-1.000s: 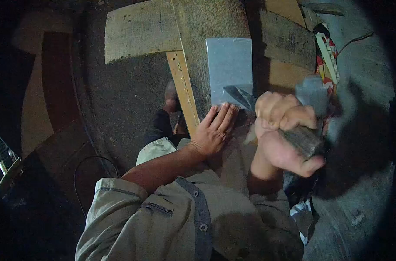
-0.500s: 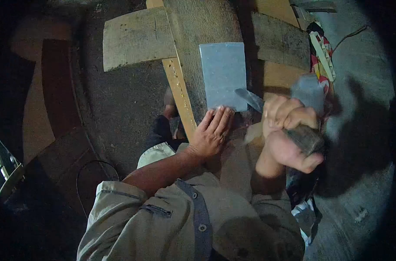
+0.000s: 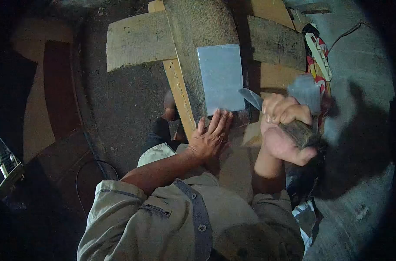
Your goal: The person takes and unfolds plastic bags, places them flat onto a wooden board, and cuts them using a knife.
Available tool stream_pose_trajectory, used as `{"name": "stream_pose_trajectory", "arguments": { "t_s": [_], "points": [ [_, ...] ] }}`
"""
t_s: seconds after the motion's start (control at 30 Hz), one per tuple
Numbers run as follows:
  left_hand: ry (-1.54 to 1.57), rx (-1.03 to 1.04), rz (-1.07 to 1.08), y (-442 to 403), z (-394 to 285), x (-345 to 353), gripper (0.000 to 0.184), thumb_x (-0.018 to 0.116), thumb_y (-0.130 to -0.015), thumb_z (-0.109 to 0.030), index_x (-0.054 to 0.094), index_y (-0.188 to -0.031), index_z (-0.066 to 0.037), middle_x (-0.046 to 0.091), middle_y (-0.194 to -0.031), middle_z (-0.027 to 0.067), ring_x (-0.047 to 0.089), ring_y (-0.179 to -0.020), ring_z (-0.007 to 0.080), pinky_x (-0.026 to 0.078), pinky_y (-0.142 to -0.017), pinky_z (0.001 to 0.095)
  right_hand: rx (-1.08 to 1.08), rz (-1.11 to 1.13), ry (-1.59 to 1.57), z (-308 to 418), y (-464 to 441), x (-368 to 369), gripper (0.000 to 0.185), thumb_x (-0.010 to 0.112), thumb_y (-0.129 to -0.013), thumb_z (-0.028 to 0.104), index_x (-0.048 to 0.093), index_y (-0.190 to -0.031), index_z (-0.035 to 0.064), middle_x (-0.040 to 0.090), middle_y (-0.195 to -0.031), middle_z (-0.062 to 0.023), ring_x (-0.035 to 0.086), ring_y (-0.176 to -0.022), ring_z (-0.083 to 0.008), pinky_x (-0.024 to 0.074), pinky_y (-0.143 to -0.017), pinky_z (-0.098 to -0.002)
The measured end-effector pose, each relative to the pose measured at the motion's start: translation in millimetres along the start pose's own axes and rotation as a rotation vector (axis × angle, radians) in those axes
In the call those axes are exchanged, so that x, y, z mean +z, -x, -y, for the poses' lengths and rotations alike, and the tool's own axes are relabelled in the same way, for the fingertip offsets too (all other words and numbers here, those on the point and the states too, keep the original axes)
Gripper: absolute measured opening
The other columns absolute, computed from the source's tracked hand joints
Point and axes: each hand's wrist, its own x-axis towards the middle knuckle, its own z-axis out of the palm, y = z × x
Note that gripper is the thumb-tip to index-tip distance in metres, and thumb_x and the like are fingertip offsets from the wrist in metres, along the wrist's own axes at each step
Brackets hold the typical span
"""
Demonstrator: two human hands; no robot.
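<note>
A flat, pale translucent plastic sheet (image 3: 220, 78), perhaps a stack of them, lies on a worn wooden board (image 3: 202, 26). My left hand (image 3: 211, 135) rests with outstretched fingers, the fingertips touching the sheet's near edge. In my right hand (image 3: 285, 117) is a knife (image 3: 251, 98), its fingers wrapped round the dark handle. The blade points left toward the sheet's lower right corner; whether it touches the sheet I cannot tell.
More clear plastic (image 3: 305, 93) lies right of the board, beyond my right hand. A crosswise plank (image 3: 141, 41) sticks out to the left. At the right are a white plastic strip (image 3: 318, 56) and red-and-yellow cloth. A loop of cable (image 3: 78, 187) lies at lower left.
My right hand has moved slightly left and up with the knife. The left fingers have spread a little, and the view has shifted slightly.
</note>
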Motion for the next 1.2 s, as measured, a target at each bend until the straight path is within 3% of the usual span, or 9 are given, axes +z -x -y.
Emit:
{"name": "stream_pose_trajectory", "arguments": {
  "t_s": [0.1, 0.17, 0.27, 0.43, 0.57, 0.63, 0.8, 1.1, 1.2],
  "points": [
    [0.055, -0.063, 0.026, -1, -4, 2, 0.077, 0.045, -0.088, -0.057, 0.028, -0.148, -0.011, 0.027, -0.152, 0.0129, 0.026, -0.139, 0.0292, 0.030, -0.100, 0.0547, -0.035, 0.037, -0.027, 10, 3, 14, 0.072, 0.045, -0.078, 0.078, 0.042, -0.081, 0.0058, 0.044, -0.070, -0.0075, 0.038, -0.057, -0.0179, 0.0332, -0.056, -0.0347],
    [0.099, -0.053, -0.087, 0, -3, 6, 0.072, 0.050, -0.085, -0.055, 0.039, -0.142, -0.013, 0.033, -0.148, 0.0129, 0.027, -0.138, 0.0302, 0.026, -0.100, 0.0564, 0.026, 0.052, -0.110, 13, 10, 28, 0.071, 0.045, -0.078, 0.078, 0.041, -0.080, 0.0074, 0.044, -0.070, -0.0070, 0.038, -0.056, -0.0173, 0.0328, -0.055, -0.0347],
    [-0.008, -0.033, -0.089, 2, -4, 15, 0.076, 0.042, -0.089, -0.057, 0.033, -0.145, -0.007, 0.027, -0.150, 0.0146, 0.021, -0.141, 0.0298, 0.023, -0.101, 0.0533, 0.042, 0.105, -0.145, 15, 13, 43, 0.069, 0.044, -0.079, 0.077, 0.040, -0.080, 0.0078, 0.044, -0.069, -0.0068, 0.038, -0.056, -0.0169, 0.0326, -0.055, -0.0344],
    [0.071, -0.015, -0.034, 3, -2, 12, 0.071, 0.042, -0.090, -0.056, 0.040, -0.141, -0.006, 0.029, -0.149, 0.0151, 0.022, -0.140, 0.0300, 0.024, -0.101, 0.0542, 0.112, 0.199, -0.038, -5, 15, 36, 0.070, 0.043, -0.080, 0.076, 0.043, -0.081, 0.0056, 0.045, -0.068, -0.0083, 0.038, -0.056, -0.0181, 0.0329, -0.055, -0.0347],
    [0.121, -0.044, -0.159, 0, -1, 15, 0.072, 0.046, -0.089, -0.050, 0.032, -0.145, -0.007, 0.028, -0.150, 0.0155, 0.023, -0.140, 0.0304, 0.027, -0.101, 0.0542, 0.000, 0.117, -0.083, 9, 16, 38, 0.073, 0.043, -0.079, 0.077, 0.044, -0.080, 0.0039, 0.045, -0.068, -0.0085, 0.039, -0.056, -0.0192, 0.0332, -0.055, -0.0347],
    [0.054, -0.048, -0.119, 1, -3, 16, 0.069, 0.048, -0.087, -0.055, 0.042, -0.141, -0.012, 0.027, -0.152, 0.0142, 0.023, -0.141, 0.0290, 0.023, -0.103, 0.0572, -0.014, 0.128, -0.133, 10, 14, 39, 0.074, 0.043, -0.079, 0.078, 0.044, -0.080, 0.0039, 0.046, -0.069, -0.0088, 0.040, -0.056, -0.0195, 0.0327, -0.055, -0.0341],
    [0.129, -0.060, -0.087, -2, -3, 8, 0.079, 0.048, -0.087, -0.050, 0.023, -0.148, -0.006, 0.026, -0.152, 0.0147, 0.025, -0.139, 0.0293, 0.030, -0.100, 0.0540, 0.049, 0.107, -0.079, 9, 15, 23, 0.081, 0.049, -0.074, 0.081, 0.046, -0.077, 0.0000, 0.044, -0.066, -0.0094, 0.041, -0.060, -0.0196, 0.0338, -0.055, -0.0331],
    [0.086, -0.072, -0.133, -1, -6, 13, 0.076, 0.043, -0.090, -0.051, 0.024, -0.148, -0.006, 0.024, -0.152, 0.0128, 0.026, -0.138, 0.0305, 0.029, -0.100, 0.0536, -0.030, 0.091, -0.101, 22, 10, 6, 0.078, 0.050, -0.075, 0.079, 0.046, -0.078, 0.0009, 0.045, -0.068, -0.0083, 0.041, -0.060, -0.0193, 0.0339, -0.056, -0.0324],
    [-0.013, -0.037, -0.117, 4, -8, 24, 0.072, 0.044, -0.090, -0.044, 0.026, -0.147, -0.005, 0.024, -0.152, 0.0145, 0.027, -0.137, 0.0306, 0.031, -0.096, 0.0506, 0.030, 0.018, -0.056, 13, 18, -8, 0.078, 0.050, -0.075, 0.078, 0.046, -0.079, 0.0008, 0.044, -0.069, -0.0090, 0.041, -0.062, -0.0199, 0.0345, -0.058, -0.0340]
  ]
}}
